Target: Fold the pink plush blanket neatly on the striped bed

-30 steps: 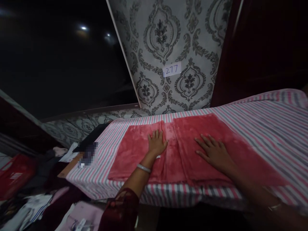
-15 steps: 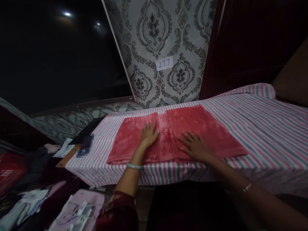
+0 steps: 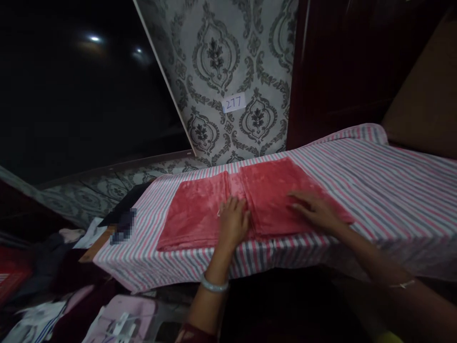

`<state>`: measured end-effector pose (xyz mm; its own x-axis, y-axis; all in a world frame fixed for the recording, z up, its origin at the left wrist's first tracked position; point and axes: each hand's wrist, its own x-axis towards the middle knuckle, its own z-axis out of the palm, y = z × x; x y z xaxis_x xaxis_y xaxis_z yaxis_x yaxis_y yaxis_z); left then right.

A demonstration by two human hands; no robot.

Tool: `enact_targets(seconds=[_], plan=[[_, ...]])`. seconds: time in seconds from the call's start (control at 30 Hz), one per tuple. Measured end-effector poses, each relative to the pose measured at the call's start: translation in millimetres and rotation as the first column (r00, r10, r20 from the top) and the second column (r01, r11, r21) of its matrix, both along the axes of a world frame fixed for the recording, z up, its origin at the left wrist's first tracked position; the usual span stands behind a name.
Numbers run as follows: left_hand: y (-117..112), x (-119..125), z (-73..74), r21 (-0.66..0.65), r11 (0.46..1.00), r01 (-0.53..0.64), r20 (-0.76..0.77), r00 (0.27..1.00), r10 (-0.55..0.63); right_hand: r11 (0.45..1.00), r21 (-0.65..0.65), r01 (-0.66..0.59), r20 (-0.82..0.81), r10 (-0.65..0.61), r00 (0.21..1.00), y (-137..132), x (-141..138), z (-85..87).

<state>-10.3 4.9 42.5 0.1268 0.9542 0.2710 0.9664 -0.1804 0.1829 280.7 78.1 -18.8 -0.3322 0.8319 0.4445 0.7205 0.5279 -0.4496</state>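
A folded red plush cloth lies on a table covered with a pink, grey and white striped sheet. My left hand rests near the cloth's middle seam at its front edge, fingers curled onto the fabric. My right hand lies flat on the right half of the cloth, fingers stretched out toward the left. A bangle shows on each wrist.
A patterned grey wall panel with a paper label reading 277 stands behind the table. A dark object lies at the table's left end. Piled clothes and a pale pink item sit low at the left. Dark wood panels are at the right.
My left hand has slid back toward the cloth's front edge and its fingers have curled. My right hand has shifted right along the cloth. The camera view has drifted.
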Motion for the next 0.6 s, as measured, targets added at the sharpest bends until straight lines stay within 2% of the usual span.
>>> enact_targets(seconds=[0.07, 0.1, 0.17, 0.23, 0.3, 0.37, 0.43, 0.53, 0.6], plan=[[-12.9, 19.3, -10.6, 0.031, 0.986, 0.166, 0.001, 0.986, -0.166, 0.974, 0.032, 0.225, -0.045, -0.224, 0.974, 4.6, 37.6, 0.8], [-17.8, 27.9, -18.7, 0.019, 0.974, 0.224, 0.004, 0.975, -0.224, 0.947, 0.007, 0.323, -0.045, -0.322, 0.946, 6.0, 54.1, 0.1], [-24.6, 40.8, -37.4, -0.025, 0.965, 0.259, 0.025, 0.966, -0.259, 0.887, -0.108, 0.449, -0.027, -0.454, 0.891, 7.2, 79.1, -3.1], [-28.9, 47.9, -53.7, -0.051, 0.973, 0.226, 0.054, 0.973, -0.223, 0.850, -0.257, 0.460, -0.017, -0.479, 0.877, 6.7, 92.4, -6.6], [-33.2, 50.2, -61.8, -0.046, 0.982, 0.185, 0.071, 0.981, -0.182, 0.842, -0.349, 0.412, -0.044, -0.454, 0.890, 6.3, 95.6, -7.1], [-38.8, 49.4, -58.9, -0.043, 0.983, 0.178, 0.081, 0.981, -0.174, 0.828, -0.419, 0.373, -0.098, -0.450, 0.888, 7.2, 91.9, -2.5], [-44.4, 46.6, -46.4, -0.054, 0.977, 0.205, 0.103, 0.975, -0.199, 0.794, -0.534, 0.290, -0.225, -0.465, 0.856, 9.2, 84.2, 6.6], [-47.2, 39.1, -20.5, -0.072, 0.953, 0.294, 0.168, 0.946, -0.279, 0.728, -0.684, 0.042, -0.471, -0.485, 0.737, 11.7, 70.5, 23.2], [-42.5, 29.8, -6.0, -0.023, 0.948, 0.318, 0.211, 0.928, -0.306, 0.683, -0.728, -0.054, -0.541, -0.524, 0.658, 12.5, 62.1, 32.2]])
